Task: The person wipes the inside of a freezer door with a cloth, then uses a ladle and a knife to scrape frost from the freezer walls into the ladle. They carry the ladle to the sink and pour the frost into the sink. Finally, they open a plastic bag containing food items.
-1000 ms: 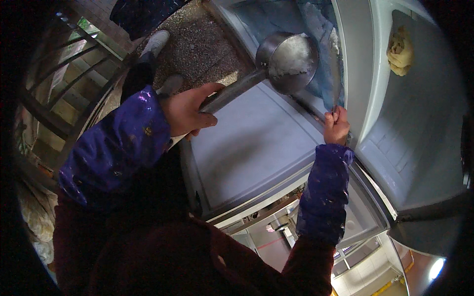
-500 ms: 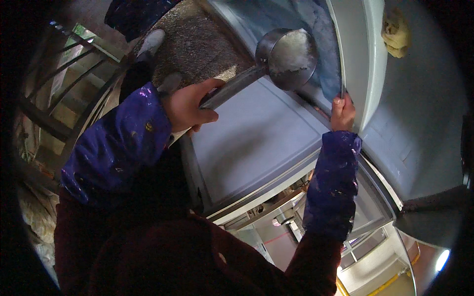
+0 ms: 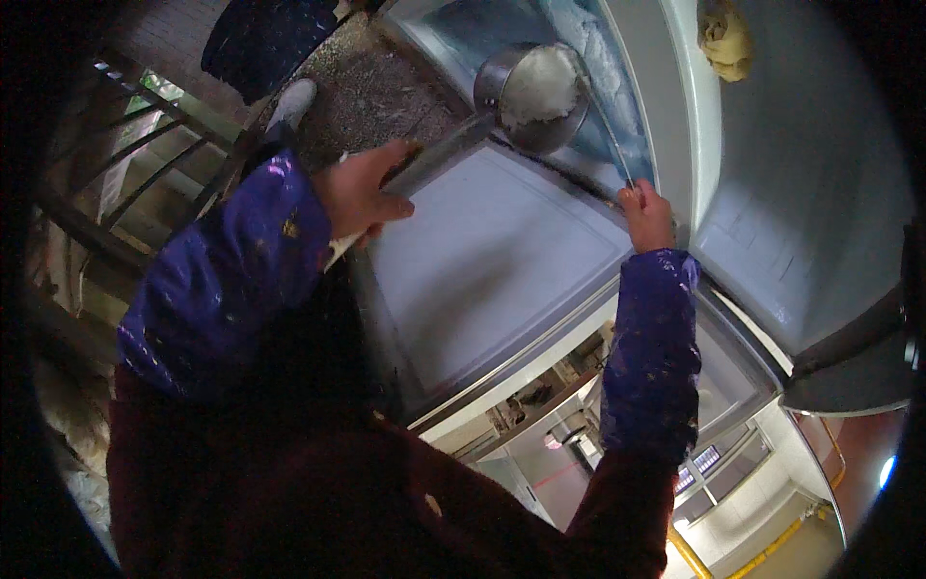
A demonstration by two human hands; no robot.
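Observation:
My left hand (image 3: 359, 198) grips the long handle of a metal pot (image 3: 492, 96) heaped with white, icy-looking flakes (image 3: 535, 87). The pot sits over the blue-lined, frosted interior (image 3: 559, 24) of what looks like a chest freezer. My right hand (image 3: 646, 214) is closed on a thin metal blade tool (image 3: 600, 121), angled up and left so its far part lies at the pot's right rim. Beneath both hands is a flat white panel (image 3: 482, 270) with a raised border.
A crumpled yellow cloth (image 3: 723, 39) sits on a pale surface (image 3: 772, 212) at right. At left are dark railings (image 3: 125, 203), speckled ground (image 3: 357, 87), a shoe (image 3: 294, 101) and dark fabric (image 3: 260, 39) at the top. Reflective glass (image 3: 733, 454) shows below my right arm.
The pot has shifted left and upward in view. My right hand rose, and its blade swung left toward the pot. The cloth and surroundings have shifted in view as well.

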